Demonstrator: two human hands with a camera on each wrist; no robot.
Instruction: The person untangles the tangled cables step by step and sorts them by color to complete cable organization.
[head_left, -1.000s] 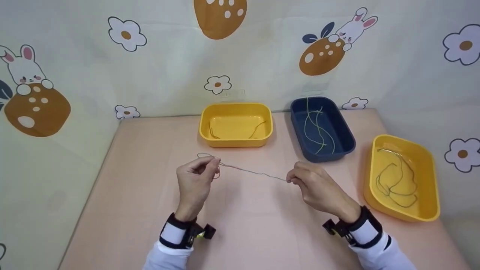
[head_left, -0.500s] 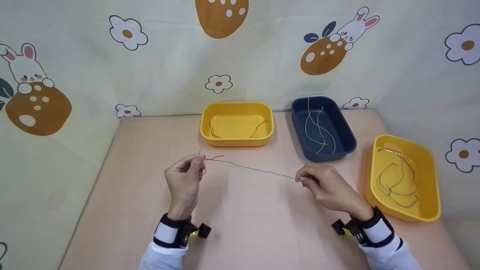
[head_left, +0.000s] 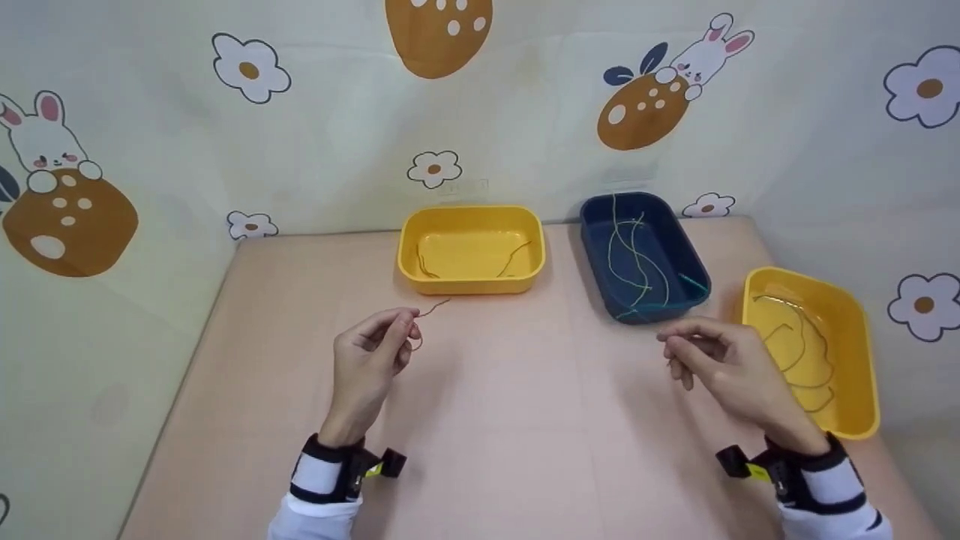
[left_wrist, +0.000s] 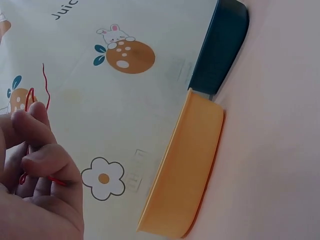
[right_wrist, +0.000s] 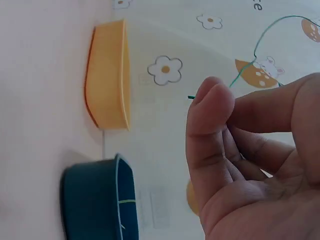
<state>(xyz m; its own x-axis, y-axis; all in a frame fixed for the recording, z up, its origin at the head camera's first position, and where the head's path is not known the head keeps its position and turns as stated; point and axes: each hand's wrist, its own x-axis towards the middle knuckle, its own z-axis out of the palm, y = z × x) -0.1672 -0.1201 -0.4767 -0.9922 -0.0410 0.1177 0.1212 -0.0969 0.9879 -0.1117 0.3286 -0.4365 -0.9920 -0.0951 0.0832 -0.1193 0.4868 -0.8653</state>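
Observation:
My left hand (head_left: 371,367) pinches a thin red string (head_left: 435,306) in front of the middle yellow bin. In the left wrist view one end of the red string (left_wrist: 46,85) stands above the fingertips, and more of it loops among the fingers. My right hand (head_left: 739,371) is raised between the blue bin and the right yellow bin. In the right wrist view its thumb and index finger pinch a green string (right_wrist: 264,37), with a short end poking past the thumb. From the head, green string (head_left: 664,305) shows across the blue bin's near end.
A yellow bin (head_left: 472,286) at the back holds a few brownish strings. Yellow-green strings lie in the dark blue bin (head_left: 598,274). The right-hand yellow bin (head_left: 855,360) holds greyish strings, partly hidden by my right hand. A printed cloth wall stands behind the pink table (head_left: 510,420).
Earlier the green string was stretched between both hands. It has come away from the left hand, and my right hand has moved right with it. The left hand keeps the red string.

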